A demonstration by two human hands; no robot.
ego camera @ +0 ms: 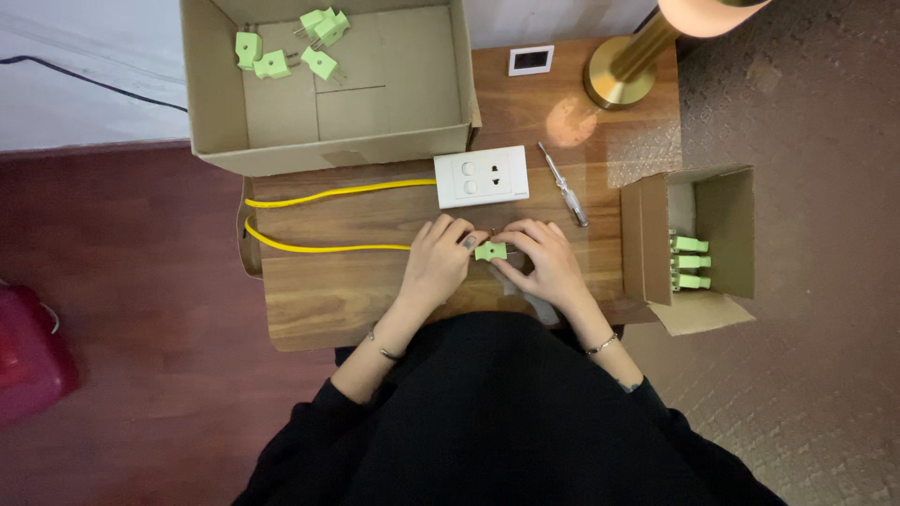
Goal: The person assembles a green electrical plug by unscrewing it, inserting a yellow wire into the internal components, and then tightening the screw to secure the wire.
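Note:
A small light-green plug (490,251) sits between both hands above the wooden table (319,300). My left hand (438,262) pinches its left end, my right hand (547,262) grips its right side. A yellow cable (319,248) runs from the left hand out to the table's left edge and loops back to a white socket plate (482,176) just beyond the hands. A screwdriver (563,185) with a clear handle lies to the right of the plate.
A large open cardboard box (412,94) at the back holds several green plugs (281,52). A smaller box (727,225) at the right holds three more green plugs (689,262). A brass lamp base (621,73) and a small white frame (531,60) stand at the back right. A red object (28,356) is on the floor at left.

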